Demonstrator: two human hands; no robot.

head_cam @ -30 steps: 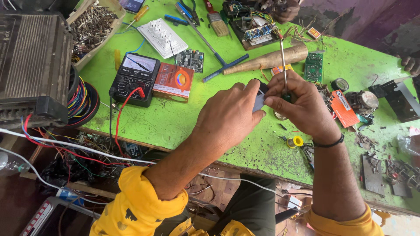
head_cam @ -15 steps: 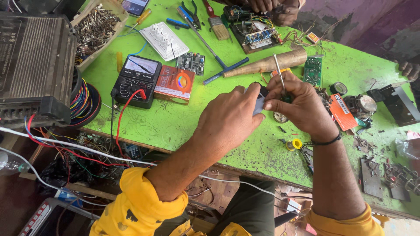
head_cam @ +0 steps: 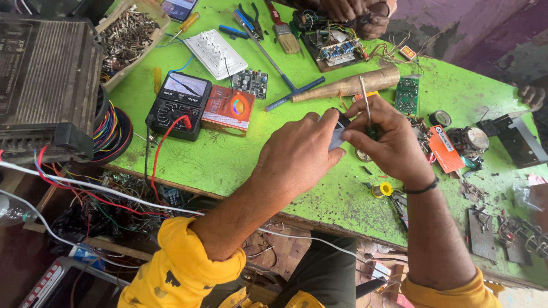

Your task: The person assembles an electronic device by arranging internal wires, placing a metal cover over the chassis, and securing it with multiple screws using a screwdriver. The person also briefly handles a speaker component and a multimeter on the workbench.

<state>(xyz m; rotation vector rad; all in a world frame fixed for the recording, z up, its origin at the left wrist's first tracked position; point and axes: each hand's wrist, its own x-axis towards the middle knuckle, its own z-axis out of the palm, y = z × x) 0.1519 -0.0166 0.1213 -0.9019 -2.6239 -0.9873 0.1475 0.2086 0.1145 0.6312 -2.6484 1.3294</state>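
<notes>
Standing close by, I see the two yellow sleeves come up from the bottom of the view and meet over the green tabletop (head_cam: pixel 240 159), just past its near edge. Nearest, the left hand (head_cam: pixel 299 154) is clenched round a small pale part with a dark end (head_cam: pixel 339 132), pinching it between thumb and fingertips so that only a corner shows. Touching it from the other side, the right hand (head_cam: pixel 388 145) is closed on a slim metal tool (head_cam: pixel 365 100), its shaft standing nearly upright above the knuckles; the working tip is hidden behind the fingers, so I cannot tell what it bears on. To do this well, I judge the left grip should stay firm and low, wrists braced near the tabletop, with the tool kept in line with its shaft so it does not slip off the part. Just beside the right wrist lies a small yellow spool (head_cam: pixel 386 188). Farther left sit an orange box (head_cam: pixel 228 109) and a black multimeter (head_cam: pixel 178 105) with a red lead. Beyond the hands lies a tan cone (head_cam: pixel 348 85), then a paintbrush (head_cam: pixel 283 34), and at the far edge another person's hands (head_cam: pixel 354 11) rest on a wired board (head_cam: pixel 334 48)
</notes>
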